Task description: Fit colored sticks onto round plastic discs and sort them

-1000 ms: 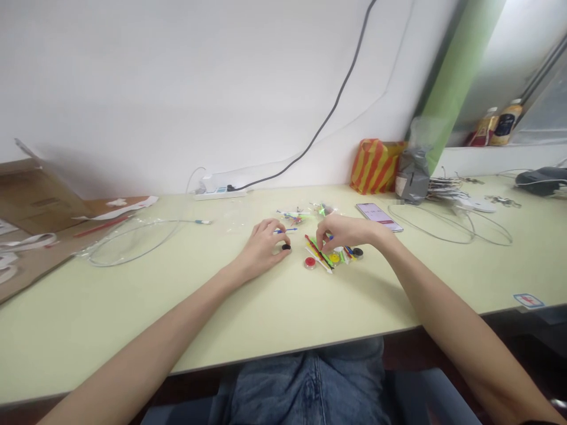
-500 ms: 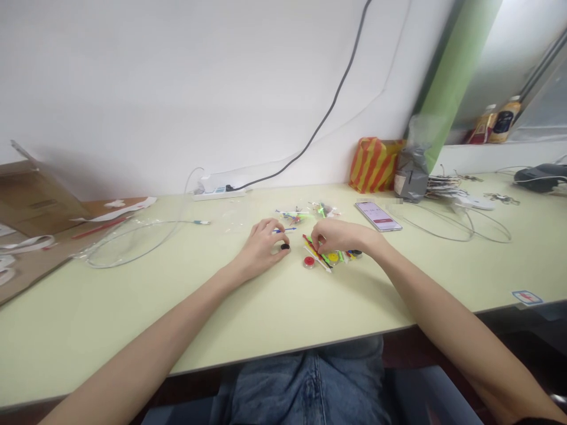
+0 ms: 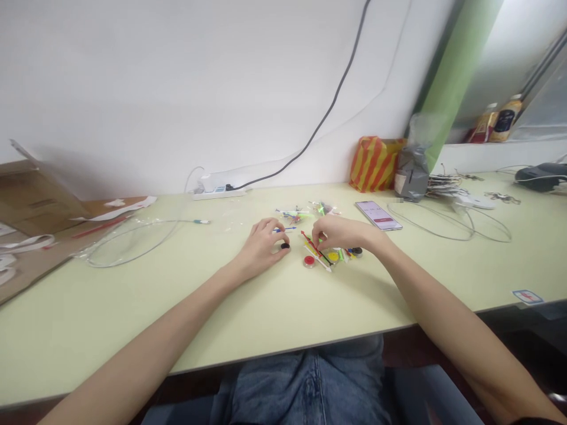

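Note:
My left hand (image 3: 262, 245) rests on the table with thumb and index finger closed around a small black disc (image 3: 285, 246). A blue arrow (image 3: 287, 229) lies just beyond those fingers. My right hand (image 3: 334, 232) pinches a red arrow (image 3: 306, 237), its pointed end toward the upper left. Under and beside this hand lie a white arrow (image 3: 322, 264), yellow, black and green pieces, a yellow disc (image 3: 333, 256) and another black disc (image 3: 357, 252). A red disc (image 3: 309, 261) sits nearer to me. The right palm hides part of the pile.
Clear bags of small coloured parts (image 3: 296, 213) lie behind the hands. A phone (image 3: 378, 215) is at the right, before a striped bag (image 3: 372, 165) and a grey box (image 3: 411, 177). A power strip (image 3: 219, 193) is by the wall, a cable (image 3: 133, 251) and cardboard (image 3: 44, 265) at left.
The red arrow has shifted slightly up and left within my right hand's pinch, and that hand has risen a little. My left hand keeps its place around the black disc.

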`<state>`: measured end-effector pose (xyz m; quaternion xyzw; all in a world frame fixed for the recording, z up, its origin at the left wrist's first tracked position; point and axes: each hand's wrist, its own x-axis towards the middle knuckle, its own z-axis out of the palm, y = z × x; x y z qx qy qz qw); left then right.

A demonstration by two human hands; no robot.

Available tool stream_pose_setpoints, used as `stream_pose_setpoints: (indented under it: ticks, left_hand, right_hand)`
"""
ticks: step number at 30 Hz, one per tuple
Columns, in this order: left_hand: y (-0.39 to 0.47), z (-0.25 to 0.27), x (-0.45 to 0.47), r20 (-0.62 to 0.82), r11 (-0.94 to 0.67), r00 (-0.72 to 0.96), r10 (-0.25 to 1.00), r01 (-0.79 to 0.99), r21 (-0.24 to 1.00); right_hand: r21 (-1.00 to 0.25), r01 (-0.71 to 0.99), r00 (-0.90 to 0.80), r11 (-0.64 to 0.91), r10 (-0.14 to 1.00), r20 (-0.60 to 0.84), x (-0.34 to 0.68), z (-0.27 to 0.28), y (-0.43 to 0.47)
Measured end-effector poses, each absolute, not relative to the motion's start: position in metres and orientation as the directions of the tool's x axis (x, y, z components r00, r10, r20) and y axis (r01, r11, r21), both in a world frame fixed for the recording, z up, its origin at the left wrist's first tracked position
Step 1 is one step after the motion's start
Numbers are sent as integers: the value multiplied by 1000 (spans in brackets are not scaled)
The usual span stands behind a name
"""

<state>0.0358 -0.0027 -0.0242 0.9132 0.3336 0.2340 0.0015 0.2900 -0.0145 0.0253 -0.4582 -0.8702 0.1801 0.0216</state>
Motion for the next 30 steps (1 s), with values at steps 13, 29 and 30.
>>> stream_pose_setpoints:
  ticks: [13, 29, 30]
  left_hand:
    - [0, -27, 35, 440, -790, 675, 592, 595, 150]
    - [-14, -15, 38, 526, -784, 605, 598, 577, 229]
    - [-15, -14, 38, 526, -788, 614, 589, 581, 204]
  right_hand:
    - [-473, 702, -641, 532, 762, -94, 300, 23, -8]
    - [-478, 560, -546, 676, 736, 401, 286, 16, -6]
    - [-462, 573, -509, 678, 735, 447, 282, 12, -5]
